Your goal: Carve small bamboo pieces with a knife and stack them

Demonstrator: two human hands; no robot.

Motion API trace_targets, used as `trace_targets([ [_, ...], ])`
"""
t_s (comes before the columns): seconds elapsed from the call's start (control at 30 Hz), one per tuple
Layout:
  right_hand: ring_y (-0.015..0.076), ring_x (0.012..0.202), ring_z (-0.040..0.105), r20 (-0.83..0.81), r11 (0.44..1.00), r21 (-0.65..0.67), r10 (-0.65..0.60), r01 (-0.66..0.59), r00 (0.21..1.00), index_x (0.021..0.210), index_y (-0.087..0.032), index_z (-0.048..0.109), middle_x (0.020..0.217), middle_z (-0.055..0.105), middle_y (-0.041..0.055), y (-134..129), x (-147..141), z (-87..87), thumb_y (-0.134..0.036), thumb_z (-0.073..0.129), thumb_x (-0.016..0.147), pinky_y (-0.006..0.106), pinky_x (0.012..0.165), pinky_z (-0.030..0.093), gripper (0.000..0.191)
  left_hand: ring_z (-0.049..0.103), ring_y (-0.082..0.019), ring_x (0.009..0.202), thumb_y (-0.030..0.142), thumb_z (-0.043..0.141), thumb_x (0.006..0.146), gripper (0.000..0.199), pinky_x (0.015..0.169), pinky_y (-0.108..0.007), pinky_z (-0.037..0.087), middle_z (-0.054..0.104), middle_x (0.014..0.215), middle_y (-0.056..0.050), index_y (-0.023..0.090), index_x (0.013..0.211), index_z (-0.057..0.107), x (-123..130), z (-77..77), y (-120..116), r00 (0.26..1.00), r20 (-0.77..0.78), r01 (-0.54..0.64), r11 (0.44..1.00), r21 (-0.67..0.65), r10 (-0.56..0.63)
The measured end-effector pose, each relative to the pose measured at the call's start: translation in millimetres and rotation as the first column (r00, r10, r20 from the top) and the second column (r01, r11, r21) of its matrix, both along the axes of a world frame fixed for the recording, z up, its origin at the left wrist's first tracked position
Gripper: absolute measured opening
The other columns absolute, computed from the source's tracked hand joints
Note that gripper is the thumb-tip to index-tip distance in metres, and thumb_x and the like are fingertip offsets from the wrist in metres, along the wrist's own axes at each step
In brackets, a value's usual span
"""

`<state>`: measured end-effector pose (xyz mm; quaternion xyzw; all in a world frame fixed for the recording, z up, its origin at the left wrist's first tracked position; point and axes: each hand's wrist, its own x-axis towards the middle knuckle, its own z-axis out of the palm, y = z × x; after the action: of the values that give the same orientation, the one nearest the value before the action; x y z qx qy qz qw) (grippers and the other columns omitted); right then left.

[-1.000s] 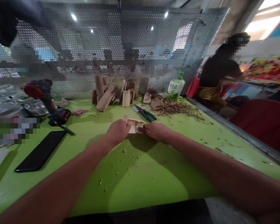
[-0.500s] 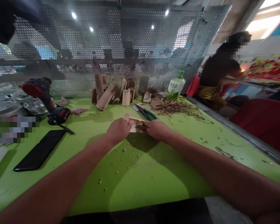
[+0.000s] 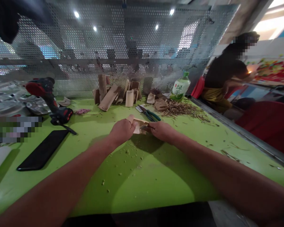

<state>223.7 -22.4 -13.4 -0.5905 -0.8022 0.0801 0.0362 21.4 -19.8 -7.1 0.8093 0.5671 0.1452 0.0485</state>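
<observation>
Over the middle of the bench, my left hand (image 3: 122, 130) is closed around one end of a pale, curved piece of wood or bamboo (image 3: 137, 129), with the thumb on its near side. Closed as well, my right hand (image 3: 162, 130) grips a small knife-like tool (image 3: 144, 128); its thin dark blade lies against the hollow of the piece. The handle is hidden in my fingers. Small pale crumbs (image 3: 127, 152) are scattered on the green bench top below. Just beyond my right hand lie green-handled pliers (image 3: 152, 116).
A red-and-black cordless drill (image 3: 46, 97) and a black flat case (image 3: 43, 150) stand left. Curved brown pieces (image 3: 110, 97) lean at the perforated metal screen (image 3: 85, 44). At right are a green-labelled bottle (image 3: 180, 85), brown shreds (image 3: 182, 108) and a seated person (image 3: 224, 69).
The whole view has shifted slightly, so things sit a little further right. Both hands keep their hold, and the blade has moved barely, if at all, against the pale piece.
</observation>
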Motion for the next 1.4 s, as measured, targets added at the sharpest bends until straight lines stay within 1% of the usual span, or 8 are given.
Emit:
trace_targets([
  [0.13, 0.0151, 0.058, 0.054, 0.007, 0.995, 0.089, -0.032, 0.031, 0.999, 0.104, -0.025, 0.068, 0.075, 0.067, 0.0048, -2, -3, -0.3, -0.054, 0.031, 0.098, 0.025, 0.052, 0.03, 0.047, 0.065, -0.022, 0.073, 0.035, 0.038, 0.097, 0.04, 0.064, -0.03, 0.044, 0.07, 0.084, -0.015, 0.009, 0.117, 0.06, 1, 2.0, 1, 0.999, 0.009, -0.045, 0.999, -0.028, 0.046],
  [0.27, 0.0157, 0.059, 0.056, 0.033, 0.999, 0.04, 0.004, -0.006, 0.999, 0.109, -0.025, 0.068, 0.081, 0.07, 0.0055, 3, -5, -0.6, -0.046, 0.034, 0.099, 0.025, 0.053, 0.033, 0.041, 0.063, -0.022, 0.07, 0.037, 0.037, 0.096, 0.043, 0.064, -0.03, 0.044, 0.069, 0.08, -0.016, 0.007, 0.094, 0.068, 1, 1.9, 2, 0.996, 0.014, -0.088, 0.994, -0.059, 0.089],
  [0.37, 0.0176, 0.067, 0.06, 0.05, 0.998, -0.013, 0.065, -0.065, 0.997, 0.108, -0.023, 0.067, 0.089, 0.071, 0.0078, 7, -5, 0.4, -0.044, 0.035, 0.099, 0.025, 0.054, 0.035, 0.04, 0.061, -0.019, 0.067, 0.036, 0.038, 0.096, 0.043, 0.062, -0.029, 0.043, 0.068, 0.078, -0.015, 0.007, 0.088, 0.069, -1, 2.3, 1, 0.995, 0.03, -0.097, 0.991, -0.09, 0.1],
  [0.5, 0.0177, 0.074, 0.061, -0.018, 0.984, -0.117, 0.136, -0.137, 0.991, 0.102, -0.019, 0.068, 0.094, 0.071, 0.0097, 11, -3, 3.0, -0.046, 0.037, 0.099, 0.025, 0.058, 0.039, 0.041, 0.058, -0.017, 0.063, 0.036, 0.04, 0.096, 0.041, 0.059, -0.028, 0.041, 0.067, 0.074, -0.012, 0.007, 0.089, 0.068, -2, 2.8, 0, 0.992, 0.068, -0.1, 0.987, -0.127, 0.109],
  [0.7, 0.016, 0.069, 0.057, -0.132, 0.955, -0.233, 0.157, -0.185, 0.979, 0.098, -0.02, 0.068, 0.089, 0.07, 0.007, 14, 5, 4.2, -0.05, 0.042, 0.096, 0.024, 0.056, 0.037, 0.04, 0.059, -0.019, 0.064, 0.038, 0.041, 0.096, 0.041, 0.061, -0.029, 0.042, 0.065, 0.071, -0.011, 0.007, 0.095, 0.068, -3, 1.2, 2, 0.992, 0.081, -0.089, 0.99, -0.108, 0.098],
  [1.03, 0.018, 0.07, 0.058, -0.029, 0.999, 0.014, 0.05, -0.049, 0.998, 0.114, -0.025, 0.067, 0.092, 0.071, 0.0067, 10, 3, -5.7, -0.046, 0.036, 0.098, 0.026, 0.057, 0.034, 0.041, 0.056, -0.018, 0.06, 0.037, 0.041, 0.095, 0.04, 0.058, -0.029, 0.039, 0.066, 0.072, -0.012, 0.009, 0.086, 0.068, -3, -1.4, 6, 0.993, 0.074, -0.081, 0.993, -0.085, 0.088],
  [1.27, 0.016, 0.069, 0.057, -0.117, 0.969, -0.195, 0.13, -0.151, 0.985, 0.096, -0.019, 0.067, 0.089, 0.069, 0.0083, 11, 2, 4.0, -0.051, 0.042, 0.096, 0.025, 0.057, 0.036, 0.041, 0.052, -0.017, 0.056, 0.04, 0.04, 0.095, 0.043, 0.054, -0.028, 0.034, 0.063, 0.066, -0.01, 0.008, 0.087, 0.068, -4, -1.7, 5, 0.993, 0.079, -0.076, 0.993, -0.094, 0.084],
  [1.4, 0.0161, 0.069, 0.056, -0.146, 0.954, -0.211, 0.185, -0.213, 0.972, 0.091, -0.019, 0.066, 0.087, 0.067, 0.0075, 12, 5, 5.0, -0.052, 0.043, 0.096, 0.025, 0.058, 0.036, 0.041, 0.055, -0.018, 0.06, 0.039, 0.041, 0.094, 0.041, 0.055, -0.028, 0.034, 0.065, 0.071, -0.011, 0.007, 0.098, 0.067, -6, -4.0, 7, 0.993, 0.094, -0.058, 0.995, -0.079, 0.066],
])
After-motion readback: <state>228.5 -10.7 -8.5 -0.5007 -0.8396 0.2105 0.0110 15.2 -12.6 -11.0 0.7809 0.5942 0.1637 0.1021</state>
